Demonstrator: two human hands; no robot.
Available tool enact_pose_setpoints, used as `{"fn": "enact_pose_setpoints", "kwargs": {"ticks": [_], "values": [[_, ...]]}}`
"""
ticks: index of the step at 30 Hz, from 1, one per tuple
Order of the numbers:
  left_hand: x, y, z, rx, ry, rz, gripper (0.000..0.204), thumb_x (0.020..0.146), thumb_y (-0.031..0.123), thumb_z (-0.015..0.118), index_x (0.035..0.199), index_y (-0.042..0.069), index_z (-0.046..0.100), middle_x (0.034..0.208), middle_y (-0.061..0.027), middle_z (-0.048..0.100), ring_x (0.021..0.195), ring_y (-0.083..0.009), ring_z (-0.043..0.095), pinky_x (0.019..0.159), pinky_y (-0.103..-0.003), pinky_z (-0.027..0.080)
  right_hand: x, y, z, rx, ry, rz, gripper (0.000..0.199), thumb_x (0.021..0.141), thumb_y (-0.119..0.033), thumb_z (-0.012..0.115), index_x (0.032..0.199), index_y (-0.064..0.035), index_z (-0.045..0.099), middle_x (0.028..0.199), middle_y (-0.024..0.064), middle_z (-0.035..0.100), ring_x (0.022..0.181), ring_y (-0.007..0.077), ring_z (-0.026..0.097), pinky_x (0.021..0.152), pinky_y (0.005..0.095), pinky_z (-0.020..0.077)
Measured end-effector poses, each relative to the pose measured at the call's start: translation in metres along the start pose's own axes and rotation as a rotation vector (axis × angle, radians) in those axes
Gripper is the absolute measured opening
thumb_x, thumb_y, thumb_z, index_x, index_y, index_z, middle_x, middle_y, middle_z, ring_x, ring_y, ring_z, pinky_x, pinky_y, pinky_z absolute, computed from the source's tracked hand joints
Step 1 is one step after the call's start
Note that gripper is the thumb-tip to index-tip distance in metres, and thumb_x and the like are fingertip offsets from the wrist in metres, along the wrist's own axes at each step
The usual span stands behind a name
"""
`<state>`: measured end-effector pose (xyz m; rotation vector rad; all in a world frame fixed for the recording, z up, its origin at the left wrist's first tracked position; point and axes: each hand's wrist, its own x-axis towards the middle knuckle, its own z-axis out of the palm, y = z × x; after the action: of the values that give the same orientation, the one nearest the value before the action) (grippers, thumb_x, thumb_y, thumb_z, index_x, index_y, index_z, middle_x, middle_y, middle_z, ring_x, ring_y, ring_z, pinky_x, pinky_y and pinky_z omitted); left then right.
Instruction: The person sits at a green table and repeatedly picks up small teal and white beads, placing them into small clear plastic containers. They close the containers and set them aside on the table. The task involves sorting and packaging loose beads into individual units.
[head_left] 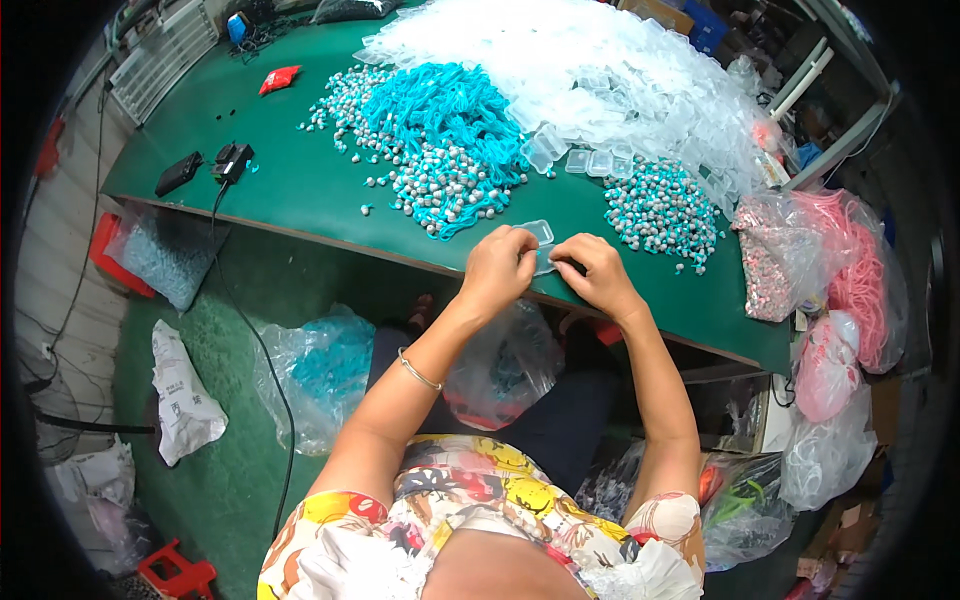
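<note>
At the table's near edge, a small clear plastic case (537,231) with its lid raised sits between my hands. My left hand (500,264) is closed on the case's left side. From the right, the bent fingers of my right hand (598,272) pinch the case's other edge; a speck of blue shows near these fingertips, too small to name. Just beyond my left hand is a heap of turquoise cords (440,110) with grey-and-turquoise bead-like pieces (440,185). Past my right hand lies a pile of similar loose pieces (660,207).
A large mound of clear plastic cases (600,60) covers the far side of the green table (300,195). Black devices (232,162) with a cable and a red packet (280,79) lie left. Bags of pink cords (845,260) crowd the right edge. A bag of turquoise material (330,370) stands below.
</note>
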<state>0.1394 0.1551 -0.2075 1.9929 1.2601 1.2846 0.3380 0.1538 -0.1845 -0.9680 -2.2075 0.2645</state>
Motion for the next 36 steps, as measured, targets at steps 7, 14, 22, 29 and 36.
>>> {"fn": "enact_pose_setpoints", "kwargs": {"ticks": [7, 14, 22, 29, 36], "values": [[-0.008, 0.005, 0.001, 0.167, -0.003, 0.104, 0.007, 0.08, 0.007, 0.067, 0.087, 0.004, 0.066, 0.084, -0.0121, 0.062, 0.08, -0.033, 0.063, 0.07, -0.044, 0.051, 0.008, -0.008, -0.006, -0.12, -0.08, -0.059, 0.014, 0.075, -0.005, 0.072, 0.088, -0.0103, 0.068, 0.087, 0.003, 0.066, 0.089, 0.0244, 0.061, 0.076, 0.0377, 0.0452], [-0.015, 0.008, 0.002, 0.212, 0.028, 0.141, 0.008, 0.079, 0.006, 0.068, 0.086, 0.005, 0.064, 0.089, -0.0109, 0.059, 0.086, -0.0325, 0.061, 0.073, -0.044, 0.05, 0.015, -0.007, -0.011, -0.149, -0.198, -0.089, 0.014, 0.074, -0.005, 0.071, 0.087, -0.0097, 0.069, 0.09, 0.0022, 0.066, 0.091, 0.0244, 0.061, 0.08, 0.0383, 0.0462], [-0.017, 0.012, -0.005, 0.134, 0.005, 0.137, 0.025, 0.076, 0.014, 0.071, 0.097, 0.004, 0.063, 0.095, -0.0134, 0.056, 0.088, -0.0331, 0.06, 0.073, -0.045, 0.05, 0.019, -0.003, -0.011, -0.012, -0.147, 0.043, 0.011, 0.078, -0.004, 0.067, 0.089, -0.0066, 0.069, 0.09, 0.0077, 0.067, 0.088, 0.0283, 0.062, 0.079, 0.04, 0.0484], [-0.019, 0.002, -0.01, 0.154, -0.069, 0.187, 0.042, 0.073, 0.017, 0.079, 0.109, 0.004, 0.062, 0.097, -0.0132, 0.053, 0.088, -0.0324, 0.058, 0.075, -0.043, 0.049, 0.076, 0.02, 0.043, -0.081, 0.004, 0.172, 0.014, 0.082, -0.009, 0.068, 0.096, -0.0097, 0.07, 0.094, 0.01, 0.067, 0.093, 0.0315, 0.064, 0.08, 0.0442, 0.0502], [-0.019, -0.001, -0.012, 0.14, -0.08, 0.187, 0.042, 0.073, 0.017, 0.08, 0.109, 0.004, 0.063, 0.097, -0.012, 0.054, 0.091, -0.0315, 0.058, 0.077, -0.042, 0.05, 0.098, 0.022, 0.068, -0.255, -0.025, 0.274, 0.02, 0.08, -0.014, 0.073, 0.099, -0.0091, 0.071, 0.096, 0.0089, 0.066, 0.087, 0.0289, 0.065, 0.078, 0.0427, 0.052]]}}
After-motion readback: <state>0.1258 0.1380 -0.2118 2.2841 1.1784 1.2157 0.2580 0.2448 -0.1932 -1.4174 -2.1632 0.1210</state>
